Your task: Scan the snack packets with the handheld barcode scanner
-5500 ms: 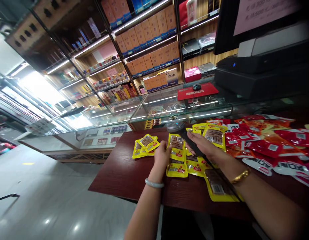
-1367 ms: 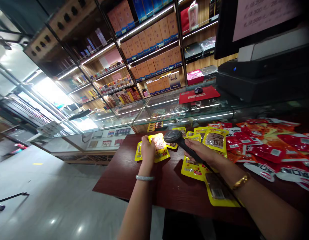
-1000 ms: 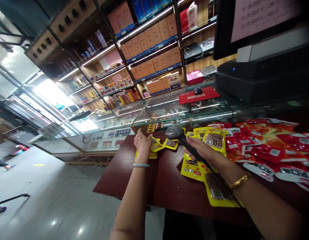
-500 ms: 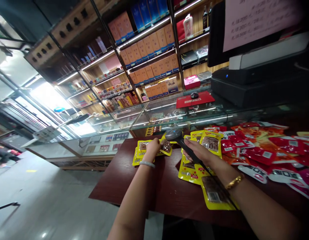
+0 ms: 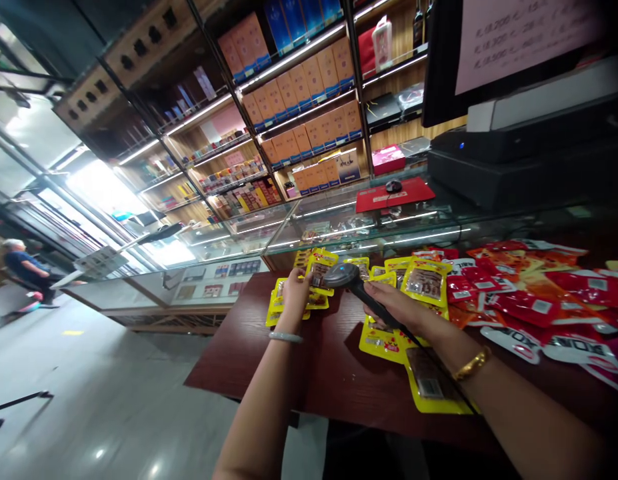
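Left hand [image 5: 295, 292] pinches a yellow snack packet [image 5: 319, 269] just left of the barcode scanner [image 5: 345, 275], by a yellow packet pile [image 5: 317, 302]; my right hand [image 5: 393, 303] clamps that scanner; I see red packets [image 5: 529, 299] right of it on the bench [image 5: 333, 363].

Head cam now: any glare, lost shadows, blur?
Head view: bright opening at left blown out, white spots on the floor. Head view: black machine at right sinks into shadow. Head view: writing on the pink sheet soft; scanner in the right hand outlined clearly.
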`<state>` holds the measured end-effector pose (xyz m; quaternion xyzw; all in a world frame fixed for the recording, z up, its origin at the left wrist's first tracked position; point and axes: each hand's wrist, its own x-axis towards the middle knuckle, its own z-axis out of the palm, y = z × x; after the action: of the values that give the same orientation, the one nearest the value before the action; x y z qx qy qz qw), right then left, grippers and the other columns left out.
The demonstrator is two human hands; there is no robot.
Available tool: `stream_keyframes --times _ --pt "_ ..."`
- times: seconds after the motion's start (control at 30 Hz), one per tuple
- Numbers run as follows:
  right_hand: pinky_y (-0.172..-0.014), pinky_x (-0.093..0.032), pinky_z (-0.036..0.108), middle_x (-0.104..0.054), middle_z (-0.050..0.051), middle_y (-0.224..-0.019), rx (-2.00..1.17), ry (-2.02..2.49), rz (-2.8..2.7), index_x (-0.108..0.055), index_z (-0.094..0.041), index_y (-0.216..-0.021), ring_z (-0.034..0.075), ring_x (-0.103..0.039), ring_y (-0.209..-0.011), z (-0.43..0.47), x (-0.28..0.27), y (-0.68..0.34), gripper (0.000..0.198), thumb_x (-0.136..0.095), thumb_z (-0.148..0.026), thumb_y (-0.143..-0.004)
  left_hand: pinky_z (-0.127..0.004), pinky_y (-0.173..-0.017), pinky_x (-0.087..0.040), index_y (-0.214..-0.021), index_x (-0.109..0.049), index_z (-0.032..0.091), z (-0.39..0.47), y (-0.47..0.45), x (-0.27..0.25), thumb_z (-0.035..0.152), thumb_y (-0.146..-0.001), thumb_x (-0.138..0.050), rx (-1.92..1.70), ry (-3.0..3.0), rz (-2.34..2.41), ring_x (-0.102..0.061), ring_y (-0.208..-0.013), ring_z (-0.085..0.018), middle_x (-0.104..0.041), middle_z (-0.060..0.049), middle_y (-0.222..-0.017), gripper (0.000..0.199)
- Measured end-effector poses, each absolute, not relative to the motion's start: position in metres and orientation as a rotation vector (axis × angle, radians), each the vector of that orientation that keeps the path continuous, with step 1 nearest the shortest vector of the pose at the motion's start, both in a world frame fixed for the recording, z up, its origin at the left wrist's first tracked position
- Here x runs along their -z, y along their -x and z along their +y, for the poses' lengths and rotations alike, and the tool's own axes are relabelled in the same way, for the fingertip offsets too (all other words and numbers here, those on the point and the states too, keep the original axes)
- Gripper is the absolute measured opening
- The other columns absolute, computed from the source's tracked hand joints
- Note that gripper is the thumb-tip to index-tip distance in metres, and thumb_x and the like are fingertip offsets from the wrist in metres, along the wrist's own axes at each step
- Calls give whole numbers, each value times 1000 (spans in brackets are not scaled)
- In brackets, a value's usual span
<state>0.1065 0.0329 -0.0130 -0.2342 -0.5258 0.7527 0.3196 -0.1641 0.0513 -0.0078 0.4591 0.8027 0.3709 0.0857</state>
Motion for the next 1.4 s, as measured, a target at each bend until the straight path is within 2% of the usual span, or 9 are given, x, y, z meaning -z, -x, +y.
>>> stream_keyframes --times 0.17,0.3,0.5,0.6,0.7,0.83,0.97,1.2,1.4 --pt "-35 -31 19 -54 -7 -51 -2036 625 -1366 -53 -22 -93 7 -42 -33 34 16 -105 56 -65 -75 -77 -23 -55 -37 -98 -67 23 52 159 17 28 -84 -61 -1051 -1429 2446 -59 -61 -14 -68 -2 -75 17" --pt "-34 -33 19 -55 -7 -52 -2000 613 -1361 -51 -22 -87 7 -42 -33 35 12 -106 56 -65 -76 -76 -23 -59 -42 -102 -65 23 52 171 10 41 -89 -58 -1078 -1385 2415 -63 -65 -15 -71 -2 -82 24" --pt "-36 -36 19 -56 -6 -51 -1891 620 -1287 -53 -21 -85 8 -46 -35 41 4 -113 56 -66 -75 -76 -39 -90 -45 -114 -64 22 55 174 -22 44 -87 -61 -771 -1503 2901 -62 -113 -30 -70 -12 -118 35" --pt "-37 -35 19 -57 -5 -52 -1853 621 -1219 -53 -21 -83 7 -45 -36 46 1 -120 53 -65 -72 -79 -39 -95 -44 -106 -71 24 65 140 -16 57 -90 -51 -550 -1743 2740 -61 -114 -30 -72 -12 -116 42" --pt "-37 -33 19 -56 -6 -51 -1821 622 -1183 -50 -21 -79 7 -45 -36 51 1 -124 53 -65 -72 -78 -41 -94 -46 -97 -76 19 80 101 3 71 -90 -36 -302 -1889 2536 -63 -112 -33 -73 -17 -112 66" --pt "-37 -35 20 -56 -6 -51 -1796 663 -1192 -51 -22 -81 8 -45 -36 55 4 -125 53 -65 -73 -78 -43 -95 -47 -102 -74 13 105 77 25 65 -79 -61 -188 -1774 2470 -63 -116 -37 -69 -23 -119 58" --pt "-38 -36 22 -56 -5 -51 -1765 700 -1240 -50 -23 -78 9 -45 -36 58 7 -123 54 -63 -75 -78 -38 -88 -49 -94 -73 15 121 82 30 44 -71 -78 -325 -1611 2382 -68 -107 -34 -73 -20 -110 37" --pt "-37 -34 22 -56 -5 -52 -1790 760 -1317 -50 -23 -78 9 -43 -35 59 11 -122 55 -63 -76 -78 -24 -63 -43 -97 -63 19 108 107 27 38 -88 -59 -732 -1569 2361 -66 -73 -16 -72 -6 -86 22" --pt "-36 -35 22 -54 -6 -50 -1805 802 -1419 -49 -22 -76 9 -43 -35 54 13 -118 59 -61 -79 -75 -22 -52 -37 -91 -59 21 88 119 29 37 -85 -60 -1124 -1325 2229 -50 -49 -10 -56 4 -64 17"
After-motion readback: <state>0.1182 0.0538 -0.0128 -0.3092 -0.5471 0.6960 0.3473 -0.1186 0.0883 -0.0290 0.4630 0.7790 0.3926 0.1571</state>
